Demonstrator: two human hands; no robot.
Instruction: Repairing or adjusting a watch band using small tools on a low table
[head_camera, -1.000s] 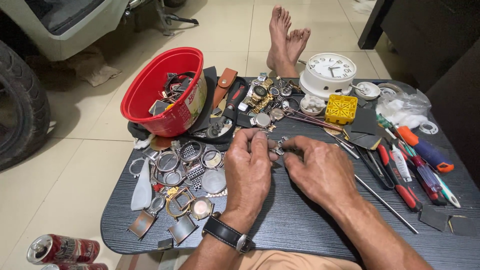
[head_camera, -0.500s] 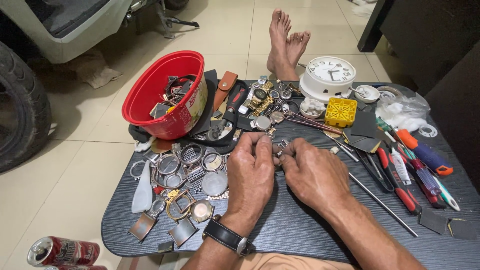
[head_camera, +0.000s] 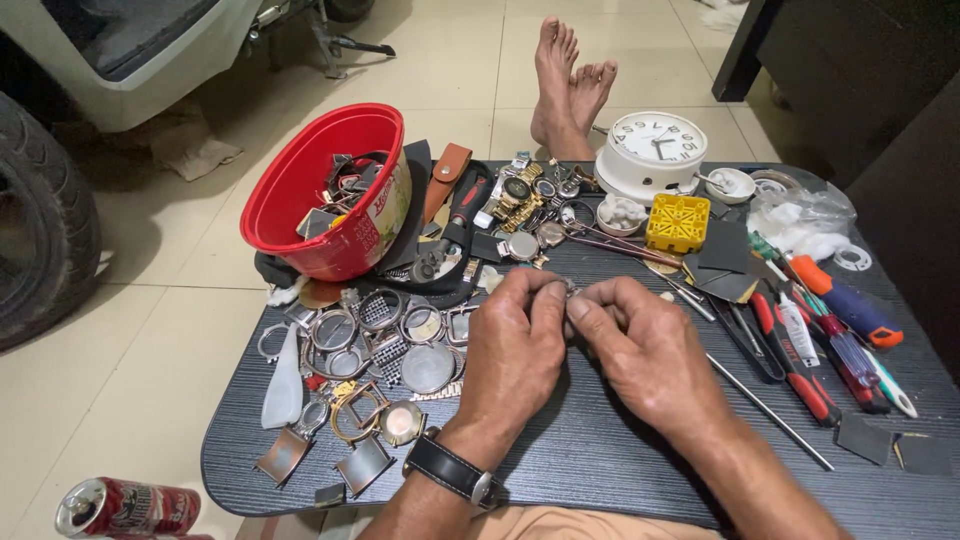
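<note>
I see both sets of fingertips pinched together on a small metal watch part (head_camera: 572, 291), held just above the dark table (head_camera: 600, 450); too small to tell which part. Left hand (head_camera: 515, 350) and right hand (head_camera: 645, 350) touch at the thumbs. Watch cases (head_camera: 400, 340) lie just left of the left hand, red bowl (head_camera: 300, 190) beyond them, screwdrivers (head_camera: 830, 350) to the right, white clock (head_camera: 655, 150) behind

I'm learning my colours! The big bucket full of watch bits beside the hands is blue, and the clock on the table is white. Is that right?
Not quite. The bucket is red, not blue, as the head view shows. It does hold watch bits, and the clock on the table is white.
</note>
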